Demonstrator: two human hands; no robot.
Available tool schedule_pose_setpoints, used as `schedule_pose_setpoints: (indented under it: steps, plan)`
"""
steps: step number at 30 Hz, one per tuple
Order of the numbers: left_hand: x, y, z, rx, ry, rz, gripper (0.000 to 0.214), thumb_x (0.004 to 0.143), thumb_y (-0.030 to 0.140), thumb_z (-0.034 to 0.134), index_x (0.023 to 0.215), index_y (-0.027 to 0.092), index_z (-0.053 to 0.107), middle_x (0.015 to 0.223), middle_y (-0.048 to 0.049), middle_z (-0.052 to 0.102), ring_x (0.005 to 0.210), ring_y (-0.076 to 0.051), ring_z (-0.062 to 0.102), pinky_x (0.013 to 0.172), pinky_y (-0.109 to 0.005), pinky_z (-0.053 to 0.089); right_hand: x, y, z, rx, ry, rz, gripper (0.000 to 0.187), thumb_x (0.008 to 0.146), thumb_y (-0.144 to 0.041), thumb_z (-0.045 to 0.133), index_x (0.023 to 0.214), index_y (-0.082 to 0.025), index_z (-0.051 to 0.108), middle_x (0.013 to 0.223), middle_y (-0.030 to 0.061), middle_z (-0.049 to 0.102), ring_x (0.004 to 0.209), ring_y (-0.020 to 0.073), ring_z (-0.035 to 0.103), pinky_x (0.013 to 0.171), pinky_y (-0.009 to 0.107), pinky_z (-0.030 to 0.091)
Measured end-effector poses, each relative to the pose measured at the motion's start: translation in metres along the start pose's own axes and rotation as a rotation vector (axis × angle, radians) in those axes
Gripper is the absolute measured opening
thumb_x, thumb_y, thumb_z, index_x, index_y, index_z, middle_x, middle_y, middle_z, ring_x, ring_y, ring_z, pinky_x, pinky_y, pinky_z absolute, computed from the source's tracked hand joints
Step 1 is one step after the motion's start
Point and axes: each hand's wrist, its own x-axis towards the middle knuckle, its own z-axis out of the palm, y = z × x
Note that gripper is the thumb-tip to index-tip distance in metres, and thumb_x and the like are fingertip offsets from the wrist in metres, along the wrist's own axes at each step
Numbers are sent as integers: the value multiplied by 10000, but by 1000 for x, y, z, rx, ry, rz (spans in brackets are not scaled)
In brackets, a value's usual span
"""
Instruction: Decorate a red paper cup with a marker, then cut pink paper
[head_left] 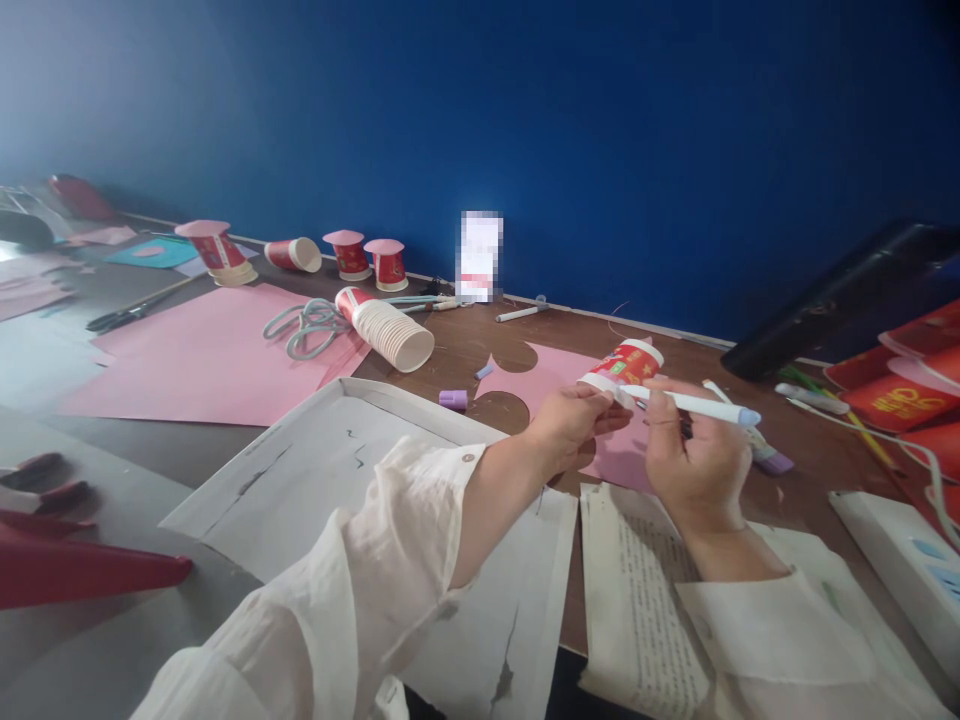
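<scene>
White sleeves point(367, 570) stretch toward the bench point(454, 350); the left hand point(571, 425) grips a tilted red paper cup point(634, 362) above pink paper point(559, 368), while the right hand point(694, 455) holds a white marker point(705, 405), tip at the cup's near end.

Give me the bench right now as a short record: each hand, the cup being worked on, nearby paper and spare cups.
Left hand: holds the red paper cup
Right hand: holds a white marker, tip by the cup; contact unclear
Cup pose: tilted on its side
Paper: pink sheet with rounded cut-outs
Spares: nested cup stack lying sideways
</scene>
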Motion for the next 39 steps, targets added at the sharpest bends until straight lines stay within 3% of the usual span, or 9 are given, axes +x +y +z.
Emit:
schedule_pose_setpoints:
  steps: [10,18,23,39]
  plan:
    - [1,-1,0,-4,1,6,228,912,21,489,776,47,670,702,-78,660,622,-108,635,911,-326,540,0,-3,-1,-6,1,37,253,967,-308,503,972,-168,714,937,124,761,896,252,712,805,380,536]
    - [1,2,-3,-61,-6,-32,186,905,44,492,832,44,663,719,-99,673,680,-136,663,919,-321,551,-4,1,-6,-38,62,217,312,975,-393,488,1026,-193,721,824,81,734,774,236,690,730,373,532]
    - [2,3,-4,-68,4,-58,181,910,52,490,838,42,657,722,-100,677,676,-132,664,888,-300,564,-5,5,-3,-59,52,194,322,970,-392,496,1052,-188,730,799,80,722,717,224,667,712,365,524]
    - [1,3,-3,-34,3,-53,190,908,49,492,809,55,655,690,-87,666,659,-129,658,889,-303,563,-1,0,-4,-76,-3,146,323,978,-366,472,1016,-177,731,894,108,748,857,246,699,786,371,527]
